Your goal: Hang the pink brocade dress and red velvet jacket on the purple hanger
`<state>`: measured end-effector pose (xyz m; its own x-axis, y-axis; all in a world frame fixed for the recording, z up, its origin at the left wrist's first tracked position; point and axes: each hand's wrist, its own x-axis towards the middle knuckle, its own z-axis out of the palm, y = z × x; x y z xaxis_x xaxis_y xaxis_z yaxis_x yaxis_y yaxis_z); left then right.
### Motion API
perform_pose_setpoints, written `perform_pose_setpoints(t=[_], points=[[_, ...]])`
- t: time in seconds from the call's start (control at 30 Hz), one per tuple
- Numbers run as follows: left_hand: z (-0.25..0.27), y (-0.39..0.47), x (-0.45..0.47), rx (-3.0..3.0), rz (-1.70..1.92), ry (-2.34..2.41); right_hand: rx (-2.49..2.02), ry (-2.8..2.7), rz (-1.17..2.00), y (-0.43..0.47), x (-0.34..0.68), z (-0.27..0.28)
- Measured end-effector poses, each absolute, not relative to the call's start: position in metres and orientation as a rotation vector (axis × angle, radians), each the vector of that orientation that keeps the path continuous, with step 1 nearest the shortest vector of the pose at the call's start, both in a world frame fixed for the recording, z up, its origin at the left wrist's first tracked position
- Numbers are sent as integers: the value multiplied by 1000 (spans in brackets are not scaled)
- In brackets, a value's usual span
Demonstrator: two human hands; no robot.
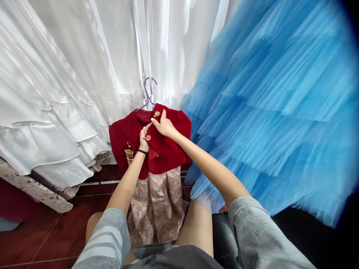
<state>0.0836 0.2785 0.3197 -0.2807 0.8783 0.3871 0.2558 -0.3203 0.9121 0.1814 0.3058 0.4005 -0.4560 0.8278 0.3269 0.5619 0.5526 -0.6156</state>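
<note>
One pale brocade skirt [158, 203] hangs nearest, between the person's two knees, directly below one red velvet jacket [165, 149] on one purple hanger [147, 93]. The left hand [144, 139] pinches one gold clasp [147, 138] on the jacket front, and the right hand [163, 125] grips the fabric just beside a second gold clasp [156, 114] at the collar. Behind hang white gowns [64, 82] to the left and one blue tulle dress [275, 112] to the right.
</note>
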Motion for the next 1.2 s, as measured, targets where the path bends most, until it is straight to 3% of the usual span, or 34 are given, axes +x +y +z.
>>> perform_pose_setpoints(t=[0.17, 0.33, 0.5, 0.57, 0.7, 0.87, 1.03, 1.2], points=[[313, 283, 71, 1671, 1594, 1599, -1050, -2066, 367, 324, 219, 393], [363, 261, 53, 1989, 1306, 2050, -1241, -1925, 246, 367, 275, 370], [408, 256, 25, 2014, 1596, 1734, -1037, -2042, 209, 402, 317, 350], [402, 259, 15, 1947, 1449, 1650, -1035, -1884, 184, 404, 319, 331], [372, 258, 3, 1896, 979, 1721, -1062, -1800, 252, 410, 312, 298], [367, 259, -8, 1891, 1267, 1586, -849, -1814, 516, 436, 319, 295], [354, 271, -10, 2080, 919, 1924, -995, -1672, 607, 430, 314, 256], [363, 270, -12, 2195, 1193, 1773, -961, -1584, 750, 403, 309, 217]])
